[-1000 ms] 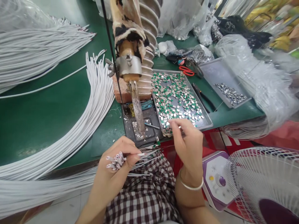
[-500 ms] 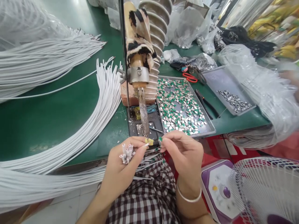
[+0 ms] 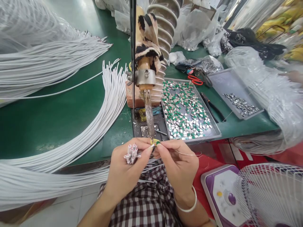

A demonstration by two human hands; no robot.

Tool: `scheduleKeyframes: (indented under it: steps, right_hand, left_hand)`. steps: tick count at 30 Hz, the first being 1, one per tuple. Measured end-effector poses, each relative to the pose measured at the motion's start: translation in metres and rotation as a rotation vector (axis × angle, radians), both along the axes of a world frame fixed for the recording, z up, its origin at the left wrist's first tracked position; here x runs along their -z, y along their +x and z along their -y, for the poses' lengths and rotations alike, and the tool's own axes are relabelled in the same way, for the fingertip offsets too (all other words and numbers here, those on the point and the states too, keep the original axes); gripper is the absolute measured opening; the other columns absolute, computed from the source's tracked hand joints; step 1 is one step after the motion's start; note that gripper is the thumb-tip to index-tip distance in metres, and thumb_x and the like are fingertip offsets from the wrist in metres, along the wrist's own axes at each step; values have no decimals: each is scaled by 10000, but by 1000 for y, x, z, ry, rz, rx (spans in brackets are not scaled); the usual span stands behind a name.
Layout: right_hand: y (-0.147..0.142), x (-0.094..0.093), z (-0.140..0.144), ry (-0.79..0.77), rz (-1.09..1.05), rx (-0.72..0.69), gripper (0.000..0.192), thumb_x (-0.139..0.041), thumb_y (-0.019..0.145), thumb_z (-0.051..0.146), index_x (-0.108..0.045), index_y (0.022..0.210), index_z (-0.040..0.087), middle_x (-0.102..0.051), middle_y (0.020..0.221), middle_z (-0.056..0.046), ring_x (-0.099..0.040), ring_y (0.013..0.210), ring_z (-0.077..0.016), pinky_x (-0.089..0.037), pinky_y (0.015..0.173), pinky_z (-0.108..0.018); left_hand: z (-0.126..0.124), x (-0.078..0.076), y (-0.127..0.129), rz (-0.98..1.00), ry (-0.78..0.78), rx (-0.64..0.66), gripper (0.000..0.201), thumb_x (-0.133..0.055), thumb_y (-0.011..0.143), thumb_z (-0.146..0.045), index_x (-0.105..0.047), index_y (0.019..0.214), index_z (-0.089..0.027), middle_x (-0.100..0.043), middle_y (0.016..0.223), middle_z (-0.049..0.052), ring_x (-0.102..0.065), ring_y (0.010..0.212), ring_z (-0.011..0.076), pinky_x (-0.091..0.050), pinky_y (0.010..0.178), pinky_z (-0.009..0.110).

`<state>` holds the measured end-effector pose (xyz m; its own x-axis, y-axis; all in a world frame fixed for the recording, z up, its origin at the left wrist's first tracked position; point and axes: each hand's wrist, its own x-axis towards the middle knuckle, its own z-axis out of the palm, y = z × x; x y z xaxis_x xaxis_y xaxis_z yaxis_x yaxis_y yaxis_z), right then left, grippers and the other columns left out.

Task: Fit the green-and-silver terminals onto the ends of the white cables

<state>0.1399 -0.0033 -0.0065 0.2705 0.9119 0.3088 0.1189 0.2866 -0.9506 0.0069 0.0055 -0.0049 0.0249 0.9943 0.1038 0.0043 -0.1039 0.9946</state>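
Right hand [image 3: 178, 160], moved from the tray [image 3: 218, 134] to the left hand [image 3: 127, 165], pinches one green board [image 3: 157, 143], bringing it beside the white cable end [image 3: 152, 145] under the soldering iron [image 3: 149, 113]. Left hand: white cables [image 3: 132, 154] bunched in the fist, one end held out between thumb and forefinger. Hard to make out: whether board, cable end and iron touch, fingertips covering most of the board.

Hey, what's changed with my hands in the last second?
Your right hand moved left from the tray to your left hand, near the soldering iron's tip, and now pinches a green chip. Your left hand still holds the white cables; tray and iron stayed put.
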Motion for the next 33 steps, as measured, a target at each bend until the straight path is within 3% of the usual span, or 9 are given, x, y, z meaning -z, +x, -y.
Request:
scheduleKeyframes:
  steps: [7,13,22,30,33]
  right_hand:
    - [6,4,3,132,317,73,256,-496,984,71,-694,1040,222,-772,914,-5,-759,802,-101,-638,744,-197]
    - [8,0,3,388,454,33,228,-640,927,70,-723,1090,207,-762,1075,-52,-749,974,-164,-661,853,-311]
    - [4,-6,1,378,419,6,338,-683,881,29,-747,1129,251,-705,1115,-59,-734,975,-168,-671,821,-309]
    - [8,-8,5,317,330,-70,200,-658,928,117,-743,1077,219,-705,1091,-68,-726,975,-171,-639,833,-319]
    - [10,-8,4,279,314,-51,160,-610,955,151,-736,1017,227,-717,947,-44,-709,882,-172,-607,739,-316]
  left_hand:
    - [0,-1,-5,23,-32,-10,205,-679,871,-99,-745,779,-270,-786,858,-82,-741,836,69,-549,795,110]
    - [-2,-5,-8,77,-72,-30,191,-696,864,-119,-759,762,-267,-786,843,-70,-745,837,89,-563,793,133]
    - [-4,-10,-8,96,-86,-43,167,-703,856,-133,-765,749,-246,-786,849,-30,-750,833,132,-589,785,190]
    - [2,-5,-12,103,-100,4,169,-683,889,-144,-754,780,-252,-782,882,-24,-738,851,130,-574,796,197]
    - [3,-2,-12,55,-82,0,160,-674,896,-148,-741,789,-247,-773,903,-13,-729,866,139,-567,813,220]
